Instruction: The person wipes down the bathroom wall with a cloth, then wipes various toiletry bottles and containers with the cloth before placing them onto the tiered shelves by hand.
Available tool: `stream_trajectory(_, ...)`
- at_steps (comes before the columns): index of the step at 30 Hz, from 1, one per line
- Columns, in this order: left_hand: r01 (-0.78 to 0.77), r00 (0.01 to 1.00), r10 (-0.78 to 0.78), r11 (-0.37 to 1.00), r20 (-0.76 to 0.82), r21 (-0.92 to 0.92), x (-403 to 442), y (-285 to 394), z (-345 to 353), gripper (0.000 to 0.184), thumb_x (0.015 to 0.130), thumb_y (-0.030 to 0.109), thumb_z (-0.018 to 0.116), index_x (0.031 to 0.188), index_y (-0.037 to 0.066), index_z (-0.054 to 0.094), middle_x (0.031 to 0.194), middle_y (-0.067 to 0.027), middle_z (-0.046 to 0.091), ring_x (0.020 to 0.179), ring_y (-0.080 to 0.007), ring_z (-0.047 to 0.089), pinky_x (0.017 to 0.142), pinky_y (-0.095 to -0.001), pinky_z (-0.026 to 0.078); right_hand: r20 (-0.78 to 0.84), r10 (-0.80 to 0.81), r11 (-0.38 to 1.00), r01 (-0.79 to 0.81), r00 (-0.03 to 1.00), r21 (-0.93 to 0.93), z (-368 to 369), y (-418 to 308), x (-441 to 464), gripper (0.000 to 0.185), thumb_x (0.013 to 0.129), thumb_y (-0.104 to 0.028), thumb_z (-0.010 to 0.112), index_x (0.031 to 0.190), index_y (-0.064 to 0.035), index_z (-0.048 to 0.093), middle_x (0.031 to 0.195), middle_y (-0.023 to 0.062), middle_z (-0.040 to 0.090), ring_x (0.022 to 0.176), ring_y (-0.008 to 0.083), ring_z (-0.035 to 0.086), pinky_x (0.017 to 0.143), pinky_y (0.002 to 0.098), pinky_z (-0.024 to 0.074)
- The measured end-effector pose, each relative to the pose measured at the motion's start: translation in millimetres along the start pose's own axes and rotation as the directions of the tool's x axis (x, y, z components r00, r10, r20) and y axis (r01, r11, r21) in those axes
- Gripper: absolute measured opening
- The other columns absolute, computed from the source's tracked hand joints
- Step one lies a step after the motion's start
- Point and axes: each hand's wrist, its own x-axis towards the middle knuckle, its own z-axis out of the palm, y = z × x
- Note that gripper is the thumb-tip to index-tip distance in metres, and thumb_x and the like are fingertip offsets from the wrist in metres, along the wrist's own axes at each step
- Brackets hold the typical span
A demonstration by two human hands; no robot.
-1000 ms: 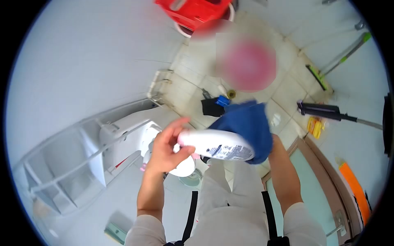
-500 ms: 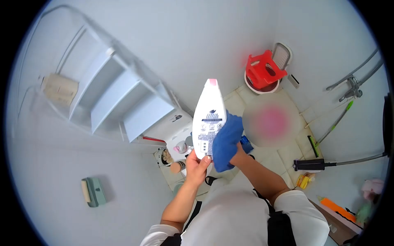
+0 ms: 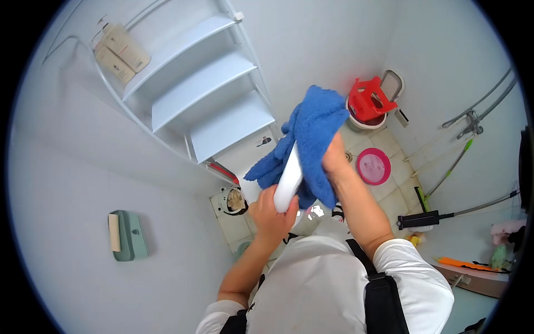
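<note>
- Bottle, plain white on the side facing up, was in the left hand, out in front of the body and on a slant, upper end away from the person.
- Left fingers were clamped around its near end, thumb along the right edge, so that grip was pretty obvious.
- Blue towel was bunched up around the far part of the bottle, folds on both sides of it, so only the lower stretch really showed.
- Right hand was up against the towel's right side. Its fingers were buried in the cloth, so honestly couldn't tell if they were squeezed together or spread.
- Off to the upper left stood a white shelf unit, with two beige bottles side by side near its top.
- Over on the right, a pink basin with cloudy liquid sat on the tiled floor, and past it a red stool was propped in a pale tub.
- Green squeegee leaned at the right wall.
</note>
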Motion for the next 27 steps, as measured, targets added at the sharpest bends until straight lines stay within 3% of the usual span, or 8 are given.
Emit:
stream_trajectory(3, -0.137, 0.980, 0.159, 0.975, -0.119, 0.172, 5.7, -16.5, -15.4, 0.045, 0.070, 0.008, 0.076, 0.111, -0.001, 0.058, 0.093, -0.0141, 0.059, 0.083, -0.0323, 0.058, 0.067, -0.0425, 0.046, -0.199, 0.112, 0.974, -0.069, 0.973, 0.214, 34.3, 26.1, -16.7, 0.038, 0.095, -0.030, 0.058, 0.123, -0.0065, 0.052, 0.109, 0.0128, 0.062, 0.095, 0.0232, 0.063, 0.086, 0.0387, 0.0517)
stream_trajectory(5, -0.183, 0.965, 0.216, 0.961, -0.151, 0.206, 7.6, -24.4, -24.5, 0.048, 0.070, 0.007, 0.076, 0.114, -0.001, 0.058, 0.098, -0.0153, 0.058, 0.088, -0.0328, 0.057, 0.069, -0.0433, 0.046, 0.039, 0.107, 0.865, -0.112, 0.994, 0.488, 48.2, 18.9, -19.2, 0.036, 0.093, -0.029, 0.060, 0.120, -0.0076, 0.050, 0.106, 0.0128, 0.062, 0.097, 0.0250, 0.063, 0.087, 0.0415, 0.0517)
stream_trajectory(7, 0.105, 0.990, -0.130, 0.941, -0.059, -0.323, -8.1, -14.9, -29.9, 0.061, 0.077, 0.010, 0.075, 0.130, 0.000, 0.047, 0.109, -0.0154, 0.057, 0.095, -0.0293, 0.058, 0.067, -0.0387, 0.049, 0.109, 0.027, 0.854, -0.080, 0.994, 0.514, 41.8, 18.7, -5.7, 0.036, 0.094, -0.033, 0.058, 0.120, -0.0081, 0.051, 0.108, 0.0128, 0.062, 0.100, 0.0248, 0.062, 0.090, 0.0402, 0.0507)
stream_trajectory(9, 0.464, 0.807, -0.519, 0.259, 0.284, -0.847, -12.4, 5.8, -19.8, 0.069, 0.081, 0.015, 0.073, 0.138, 0.002, 0.038, 0.112, -0.0156, 0.057, 0.093, -0.0261, 0.060, 0.065, -0.0350, 0.050, 0.081, 0.027, 0.903, -0.059, 0.996, 0.426, 39.7, 10.3, 11.7, 0.038, 0.094, -0.032, 0.059, 0.123, -0.0082, 0.049, 0.111, 0.0125, 0.061, 0.102, 0.0246, 0.061, 0.092, 0.0401, 0.0499)
stream_trajectory(10, 0.591, 0.651, -0.431, -0.229, 0.625, -0.773, -6.5, -0.6, -35.5, 0.065, 0.088, 0.021, 0.069, 0.138, 0.003, 0.033, 0.110, -0.0151, 0.059, 0.083, -0.0215, 0.063, 0.059, -0.0312, 0.050, 0.079, 0.023, 0.920, -0.052, 0.997, 0.388, 41.7, 8.9, 17.0, 0.040, 0.094, -0.031, 0.059, 0.125, -0.0082, 0.048, 0.112, 0.0124, 0.061, 0.103, 0.0245, 0.061, 0.093, 0.0400, 0.0495)
stream_trajectory(17, 0.402, 0.885, -0.451, 0.610, 0.118, -0.682, 10.0, -5.9, -11.1, 0.051, 0.087, 0.014, 0.069, 0.127, 0.001, 0.039, 0.102, -0.0108, 0.059, 0.077, -0.0152, 0.060, 0.064, -0.0295, 0.050, 0.115, 0.075, 0.969, -0.100, 0.990, 0.226, 48.8, 32.8, 1.0, 0.051, 0.093, -0.026, 0.062, 0.136, -0.0086, 0.043, 0.122, 0.0115, 0.059, 0.111, 0.0240, 0.059, 0.099, 0.0394, 0.0467)
stream_trajectory(24, 0.391, 0.909, -0.391, 0.675, 0.145, -0.626, 6.9, -12.2, -7.7, 0.054, 0.087, 0.013, 0.070, 0.127, 0.000, 0.036, 0.113, -0.0089, 0.053, 0.095, -0.0121, 0.056, 0.081, -0.0266, 0.048, 0.055, 0.358, 0.920, -0.362, 0.932, 0.147, 23.0, -2.7, 51.9, 0.037, 0.092, -0.017, 0.062, 0.126, -0.0028, 0.055, 0.114, 0.0101, 0.062, 0.099, 0.0196, 0.062, 0.086, 0.0335, 0.0532)
stream_trajectory(27, 0.358, 0.916, -0.391, 0.693, 0.091, -0.625, 8.2, -15.5, 2.6, 0.054, 0.088, 0.015, 0.069, 0.127, 0.001, 0.034, 0.113, -0.0087, 0.053, 0.093, -0.0117, 0.056, 0.078, -0.0257, 0.049, 0.146, 0.058, 0.971, -0.021, 0.988, -0.239, 29.1, 5.4, 58.4, 0.036, 0.093, -0.019, 0.061, 0.124, -0.0027, 0.056, 0.113, 0.0080, 0.062, 0.100, 0.0170, 0.061, 0.085, 0.0324, 0.0517)
